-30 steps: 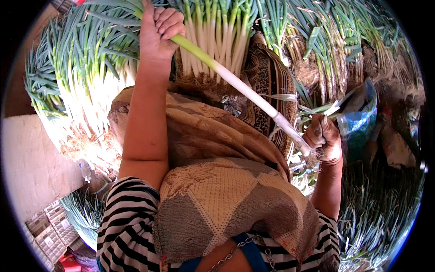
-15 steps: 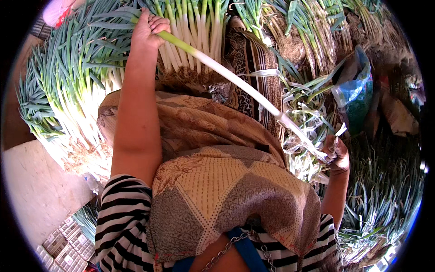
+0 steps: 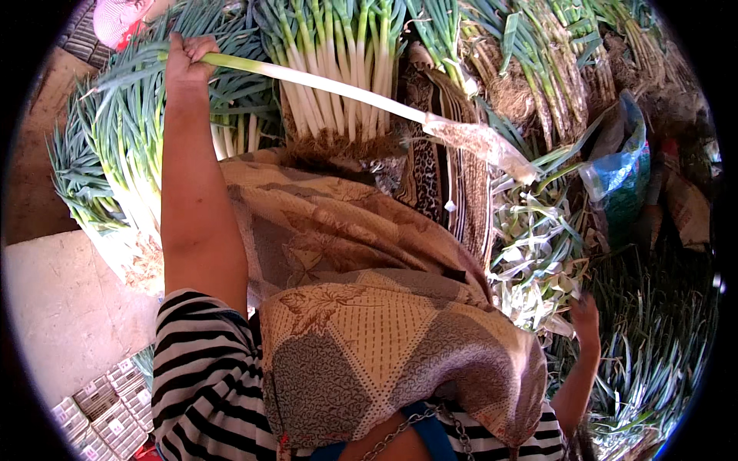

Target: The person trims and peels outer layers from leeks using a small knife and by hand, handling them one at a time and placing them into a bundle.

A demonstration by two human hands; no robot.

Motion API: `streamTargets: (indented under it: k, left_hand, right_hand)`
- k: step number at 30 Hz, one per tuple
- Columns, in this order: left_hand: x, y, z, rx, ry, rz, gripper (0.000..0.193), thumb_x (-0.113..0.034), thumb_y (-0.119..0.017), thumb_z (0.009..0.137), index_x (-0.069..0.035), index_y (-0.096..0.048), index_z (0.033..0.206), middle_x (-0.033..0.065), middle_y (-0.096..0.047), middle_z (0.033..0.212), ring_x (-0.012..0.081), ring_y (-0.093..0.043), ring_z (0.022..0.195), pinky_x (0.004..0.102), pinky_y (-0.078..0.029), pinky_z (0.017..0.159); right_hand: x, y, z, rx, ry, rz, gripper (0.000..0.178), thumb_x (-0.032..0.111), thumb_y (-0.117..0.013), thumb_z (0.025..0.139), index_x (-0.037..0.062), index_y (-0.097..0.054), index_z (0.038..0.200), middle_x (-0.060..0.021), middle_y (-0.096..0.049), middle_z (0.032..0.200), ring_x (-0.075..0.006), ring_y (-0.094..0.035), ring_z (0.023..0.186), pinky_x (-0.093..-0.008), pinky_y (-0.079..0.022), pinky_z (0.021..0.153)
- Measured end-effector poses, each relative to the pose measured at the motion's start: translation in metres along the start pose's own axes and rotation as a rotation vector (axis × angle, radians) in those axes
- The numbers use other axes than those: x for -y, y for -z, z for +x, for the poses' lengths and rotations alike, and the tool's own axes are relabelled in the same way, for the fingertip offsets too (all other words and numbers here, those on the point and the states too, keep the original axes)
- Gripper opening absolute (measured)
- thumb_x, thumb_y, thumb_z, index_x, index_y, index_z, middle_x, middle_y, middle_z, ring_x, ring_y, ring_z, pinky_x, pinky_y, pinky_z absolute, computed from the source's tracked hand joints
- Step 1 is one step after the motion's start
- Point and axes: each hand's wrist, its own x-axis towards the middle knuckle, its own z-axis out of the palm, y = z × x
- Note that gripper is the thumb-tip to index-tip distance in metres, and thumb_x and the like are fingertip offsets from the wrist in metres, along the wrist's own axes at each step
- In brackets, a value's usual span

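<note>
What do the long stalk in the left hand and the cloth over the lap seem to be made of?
The stalk looks like a fresh green onion or leek: smooth, white shading to green, with a loose papery skin hanging at its end. The left hand grips its green end. The lap cloth appears to be a matte woven or quilted fabric, with stitched rows and a printed brown-beige pattern.

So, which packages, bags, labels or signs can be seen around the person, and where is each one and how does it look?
Blue and green plastic bag: right side, among the onion bundles, crumpled, partly open at the top.
Grey plastic crates: lower left corner on the pale floor, rectangular, with small white labels too small to read.
Pink and white item: top left edge, partly cut off; cannot tell what it is.
No signs or screens are visible.
</note>
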Motion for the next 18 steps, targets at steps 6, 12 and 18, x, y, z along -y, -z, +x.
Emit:
streamTargets:
  k: [6, 12, 18]
  left_hand:
    - [-0.018, -0.038, -0.004, 0.166, 0.148, -0.004, 0.038, -0.033, -0.047, 0.087, -0.008, -0.035, 0.060, -0.0005, -0.030, 0.051, 0.0086, -0.028, 0.040, 0.0212, -0.026, 0.034]
    - [-0.040, -0.044, -0.024, 0.116, 0.179, 0.147, 0.038, -0.030, -0.052, 0.085, -0.009, -0.034, 0.059, -0.0014, -0.028, 0.053, 0.0081, -0.026, 0.041, 0.0206, -0.025, 0.034]
    - [-0.051, -0.018, -0.014, -0.327, -0.121, 0.271, 0.041, -0.032, -0.049, 0.087, -0.010, -0.031, 0.056, -0.0022, -0.024, 0.049, 0.0090, -0.024, 0.041, 0.0197, -0.019, 0.031]
  right_hand:
    - [0.267, -0.101, 0.035, -0.188, 1.019, -0.341, 0.092, 0.013, -0.081, 0.048, 0.0051, -0.034, 0.127, -0.0156, -0.037, 0.125, -0.0298, -0.035, 0.114, -0.0379, -0.029, 0.096]
    - [0.300, -0.163, 0.023, 0.338, 1.142, -0.243, 0.028, 0.004, -0.056, 0.077, -0.0007, -0.048, 0.102, -0.0169, -0.057, 0.067, -0.0265, -0.057, 0.051, -0.0348, -0.047, 0.042]
    - [0.270, -0.140, 0.006, 0.562, 0.808, -0.104, 0.018, 0.010, -0.055, 0.078, 0.0008, -0.052, 0.093, -0.0198, -0.055, 0.068, -0.0355, -0.055, 0.057, -0.0376, -0.045, 0.051]
